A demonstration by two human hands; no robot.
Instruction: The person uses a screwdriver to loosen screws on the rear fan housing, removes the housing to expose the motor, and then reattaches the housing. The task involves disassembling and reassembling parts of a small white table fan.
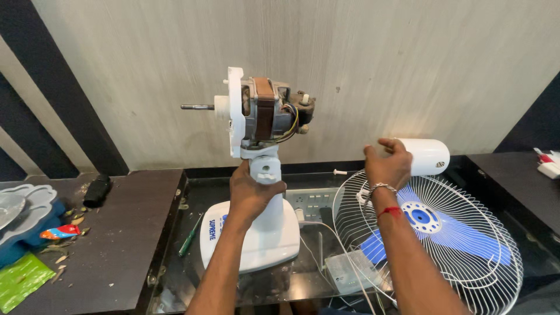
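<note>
Item: my left hand (pixel 252 195), fingers wrapped tight round the white plastic neck of the table fan stand (pixel 265 198), holding it upright on the glass-topped table (pixel 192 274); directly above sits the bare motor with copper windings (pixel 265 111), its steel shaft (pixel 197 107) running level, pointing left. Item: my right hand (pixel 388 165), nearer of the two, fingers curled over the rounded white plastic motor cover (pixel 429 156); the cover lies on its side, long axis left-right, just behind the white wire fan guard (pixel 466 245).

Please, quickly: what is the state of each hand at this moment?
Left hand: closed around the white fan stand, just below the bare motor.
Right hand: gripping the white motor cover above the wire fan guard.
</note>
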